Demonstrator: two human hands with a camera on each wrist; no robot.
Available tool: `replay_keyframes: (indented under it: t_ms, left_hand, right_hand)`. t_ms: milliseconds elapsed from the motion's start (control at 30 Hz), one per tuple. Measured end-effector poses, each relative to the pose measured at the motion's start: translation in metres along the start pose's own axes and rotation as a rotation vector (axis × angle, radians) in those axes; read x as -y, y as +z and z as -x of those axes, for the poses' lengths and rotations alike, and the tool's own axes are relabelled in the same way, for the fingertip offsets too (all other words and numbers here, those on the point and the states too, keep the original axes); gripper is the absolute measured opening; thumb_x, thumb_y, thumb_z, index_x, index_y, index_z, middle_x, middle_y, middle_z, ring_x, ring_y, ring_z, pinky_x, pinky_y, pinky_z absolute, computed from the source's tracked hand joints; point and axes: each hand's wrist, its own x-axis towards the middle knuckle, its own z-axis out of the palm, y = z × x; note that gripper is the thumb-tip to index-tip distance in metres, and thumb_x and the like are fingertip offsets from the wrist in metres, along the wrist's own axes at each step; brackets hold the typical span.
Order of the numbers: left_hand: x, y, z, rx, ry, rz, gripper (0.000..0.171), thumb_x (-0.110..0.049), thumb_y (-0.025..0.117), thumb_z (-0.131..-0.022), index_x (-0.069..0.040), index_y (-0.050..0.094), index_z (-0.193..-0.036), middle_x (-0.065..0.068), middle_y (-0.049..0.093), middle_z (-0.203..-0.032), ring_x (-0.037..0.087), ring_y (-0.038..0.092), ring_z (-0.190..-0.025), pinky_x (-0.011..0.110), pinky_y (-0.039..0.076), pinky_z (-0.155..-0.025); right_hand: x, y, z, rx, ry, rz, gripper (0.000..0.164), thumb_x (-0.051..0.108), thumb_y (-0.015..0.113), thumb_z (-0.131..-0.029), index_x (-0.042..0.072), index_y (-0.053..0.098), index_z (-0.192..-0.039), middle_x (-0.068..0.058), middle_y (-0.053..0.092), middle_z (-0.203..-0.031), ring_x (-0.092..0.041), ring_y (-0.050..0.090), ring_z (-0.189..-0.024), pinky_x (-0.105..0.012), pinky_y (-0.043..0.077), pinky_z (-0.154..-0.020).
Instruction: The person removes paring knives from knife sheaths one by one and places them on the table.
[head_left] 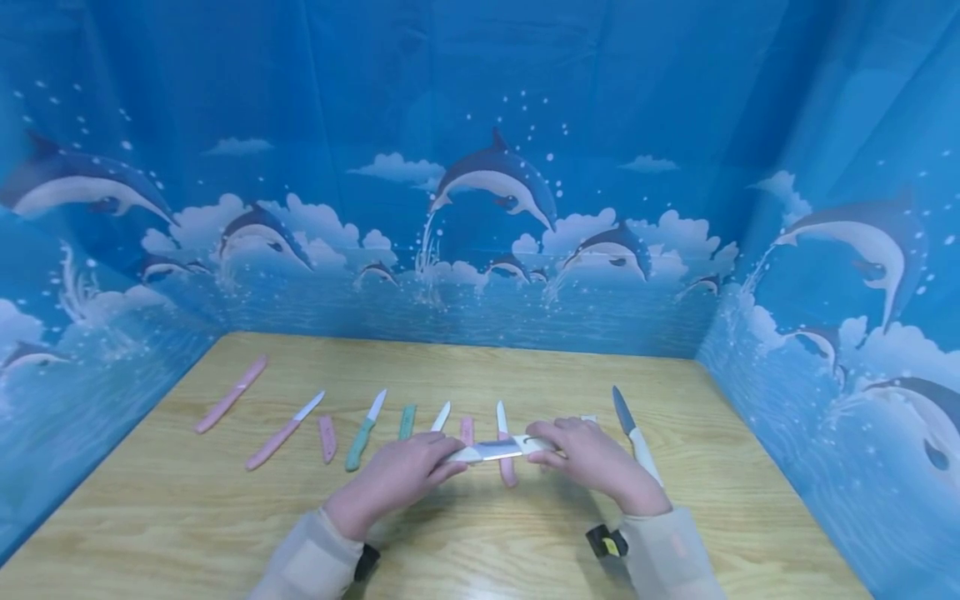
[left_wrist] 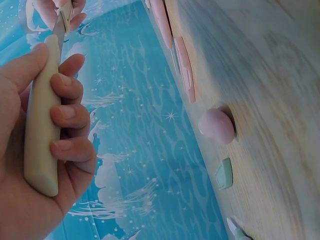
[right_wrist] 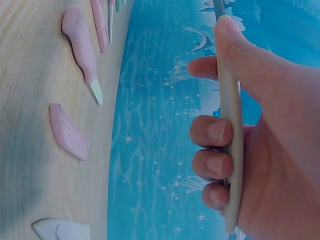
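My left hand point(head_left: 405, 471) grips the cream handle of a knife point(left_wrist: 42, 125), its fingers curled round it. The bare blade spans the gap between my hands, pointing to the right. With my right hand point(head_left: 588, 458) I hold a long cream sheath point(right_wrist: 231, 125), thumb along one side and fingers bent against the other. The blade's far end meets the sheath's mouth; how deep the tip sits inside is hidden. Below my hands lies a pink-handled knife point(head_left: 507, 471) on the table. Near the left hand, another knife point(head_left: 442, 415) shows only its blade.
Across the wooden table point(head_left: 480, 550) lie a long pink piece point(head_left: 231, 394), a pink knife point(head_left: 273, 443), a pink sheath point(head_left: 327, 439), a green knife point(head_left: 360, 443), a green sheath point(head_left: 407, 422), another pink sheath point(head_left: 467, 431) and a white-handled knife point(head_left: 642, 454). A dolphin-print curtain point(head_left: 480, 300) encloses the back and sides.
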Motion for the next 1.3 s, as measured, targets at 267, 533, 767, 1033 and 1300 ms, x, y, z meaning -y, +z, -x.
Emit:
replay_keyframes:
  t_ms: [267, 533, 767, 1033, 1300]
  left_hand:
    - [-0.0001, -0.0001, 0.0001, 0.015, -0.007, -0.007, 0.03, -0.037, 0.056, -0.097, -0.015, 0.068, -0.113, -0.006, 0.068, -0.091, 0.002, 0.058, -0.074, 0.023, 0.049, -0.062]
    - [0.0002, -0.0008, 0.0007, 0.016, -0.005, 0.004, 0.032, -0.039, 0.054, -0.098, -0.015, 0.068, -0.114, -0.006, 0.068, -0.093, 0.004, 0.06, -0.077, 0.024, 0.05, -0.064]
    - [-0.0009, -0.0019, -0.0002, 0.027, -0.027, -0.006, 0.029, -0.036, 0.056, -0.097, -0.016, 0.067, -0.115, -0.006, 0.068, -0.093, 0.005, 0.06, -0.078, 0.025, 0.05, -0.064]
    - [-0.0003, -0.0016, 0.0001, 0.022, -0.017, -0.01, 0.029, -0.036, 0.056, -0.097, -0.015, 0.067, -0.114, -0.006, 0.068, -0.092, 0.005, 0.06, -0.077, 0.025, 0.05, -0.063]
    - [0.0005, -0.001, 0.0005, 0.01, -0.007, -0.014, 0.027, -0.033, 0.058, -0.096, -0.015, 0.068, -0.113, -0.005, 0.068, -0.092, 0.005, 0.06, -0.076, 0.024, 0.05, -0.063]
  right_hand:
    - [-0.0036, 0.0014, 0.0014, -0.006, -0.017, 0.001, 0.031, 0.036, 0.061, -0.093, 0.02, 0.062, -0.119, 0.012, 0.065, -0.083, -0.016, 0.062, -0.084, -0.046, 0.048, -0.087]
    - [-0.0067, 0.0006, 0.0026, 0.002, -0.015, -0.004, 0.033, 0.039, 0.059, -0.094, 0.019, 0.062, -0.12, 0.013, 0.065, -0.083, -0.017, 0.063, -0.086, -0.048, 0.048, -0.089]
    - [-0.0051, -0.002, 0.0048, -0.036, -0.044, 0.018, 0.034, 0.04, 0.06, -0.093, 0.018, 0.063, -0.118, 0.003, 0.068, -0.091, -0.017, 0.063, -0.083, -0.048, 0.05, -0.085]
    - [-0.0061, -0.0027, 0.0046, -0.003, -0.022, 0.003, 0.033, 0.037, 0.061, -0.093, 0.018, 0.062, -0.119, 0.003, 0.068, -0.092, -0.017, 0.063, -0.084, -0.047, 0.049, -0.087]
    - [-0.0086, -0.0024, 0.0054, -0.006, -0.033, 0.017, 0.034, 0.038, 0.061, -0.093, 0.018, 0.062, -0.12, 0.004, 0.068, -0.092, -0.015, 0.063, -0.083, -0.045, 0.049, -0.085]
